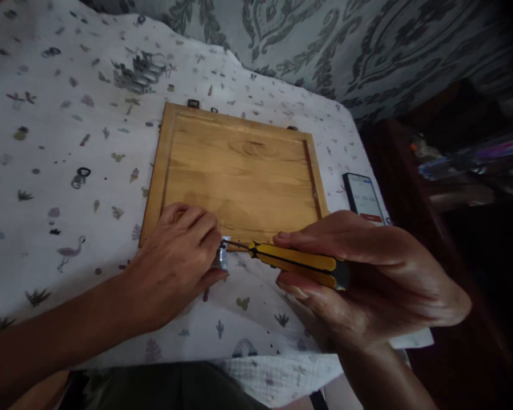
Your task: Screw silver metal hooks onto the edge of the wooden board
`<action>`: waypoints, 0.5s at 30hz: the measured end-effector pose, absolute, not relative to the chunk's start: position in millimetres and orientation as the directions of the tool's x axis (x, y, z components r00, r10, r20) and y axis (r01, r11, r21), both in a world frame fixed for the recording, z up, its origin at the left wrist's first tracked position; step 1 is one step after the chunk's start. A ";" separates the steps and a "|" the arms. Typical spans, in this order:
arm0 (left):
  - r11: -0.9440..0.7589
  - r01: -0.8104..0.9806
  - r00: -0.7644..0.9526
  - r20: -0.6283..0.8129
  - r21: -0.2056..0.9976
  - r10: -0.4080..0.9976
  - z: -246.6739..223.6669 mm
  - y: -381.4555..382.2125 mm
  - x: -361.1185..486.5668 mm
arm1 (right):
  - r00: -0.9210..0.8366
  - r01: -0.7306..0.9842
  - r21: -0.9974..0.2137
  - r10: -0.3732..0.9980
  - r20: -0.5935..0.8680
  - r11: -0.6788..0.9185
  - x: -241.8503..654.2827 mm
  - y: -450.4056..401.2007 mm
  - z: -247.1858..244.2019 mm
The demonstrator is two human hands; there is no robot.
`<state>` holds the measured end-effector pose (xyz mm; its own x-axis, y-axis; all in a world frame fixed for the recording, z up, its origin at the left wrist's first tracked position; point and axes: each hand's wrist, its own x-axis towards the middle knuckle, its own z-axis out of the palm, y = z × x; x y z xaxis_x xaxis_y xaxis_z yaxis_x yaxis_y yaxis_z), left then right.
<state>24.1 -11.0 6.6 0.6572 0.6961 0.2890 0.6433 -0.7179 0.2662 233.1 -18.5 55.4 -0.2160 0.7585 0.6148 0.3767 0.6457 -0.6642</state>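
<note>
A wooden framed panel (pixel 243 171) lies flat on a patterned white cloth. At its near edge, my left hand (pixel 179 256) is closed on a small shiny metal bracket (pixel 223 259), with the thumb below it and the fingers over the panel's frame. My right hand (pixel 359 273) grips a yellow and black screwdriver (pixel 297 262) by its handle, between thumb and fingers. The screwdriver points left, and its tip meets the bracket beside my left fingers. Whether a screw sits under the tip is too small to tell.
Several metal brackets (pixel 139 73) stand in a group at the back left of the cloth (pixel 38 188). A phone (pixel 363 198) with a lit screen lies right of the panel. Two dark fittings show at the panel's far edge.
</note>
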 end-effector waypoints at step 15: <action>-0.716 0.647 0.667 0.261 0.261 0.698 9.6 -10.0 24.8 | -0.188 0.294 -0.769 0.823 0.535 0.567 251.9 -29.9 50.7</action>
<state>24.8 -10.0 9.6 0.6671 0.6977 0.2610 0.6470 -0.7164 0.2611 251.9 -29.9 50.7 -0.1883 0.8234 0.5354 0.2936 0.5674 -0.7693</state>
